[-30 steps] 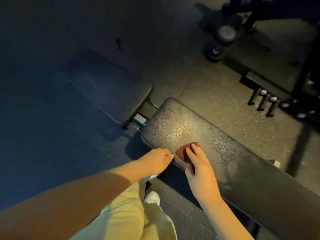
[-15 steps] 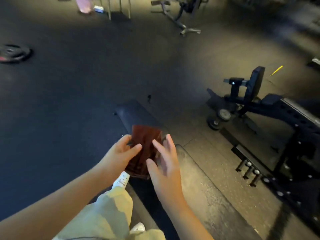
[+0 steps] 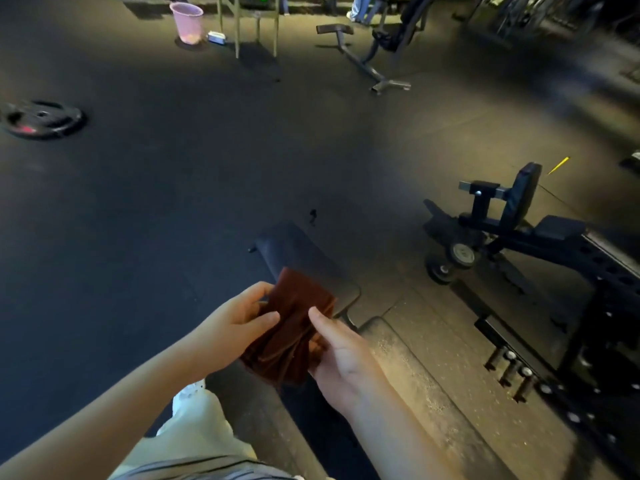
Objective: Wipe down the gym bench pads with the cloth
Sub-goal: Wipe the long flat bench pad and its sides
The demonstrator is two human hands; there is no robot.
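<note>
A dark red-brown cloth (image 3: 289, 336) hangs folded in the air between both hands, above the gap in the bench. My left hand (image 3: 235, 323) grips its left edge, thumb across the front. My right hand (image 3: 341, 355) holds its right side, thumb on the front and fingers behind. The bench's long dusty pad (image 3: 426, 386) runs from below the hands toward the lower right. Its smaller dark pad (image 3: 301, 251) lies beyond the cloth, partly hidden by it.
A black rack on wheels (image 3: 502, 233) with pegs stands right of the bench. A weight plate (image 3: 43, 119) lies on the dark floor at far left. A pink bucket (image 3: 188, 22), a metal stand and another machine (image 3: 377, 39) stand at the back. My trouser leg and shoe (image 3: 188, 393) are lower left.
The cloth went from pressed on the long pad under my right hand to lifted into the air and held by both hands. The view rose to show more of the gym floor.
</note>
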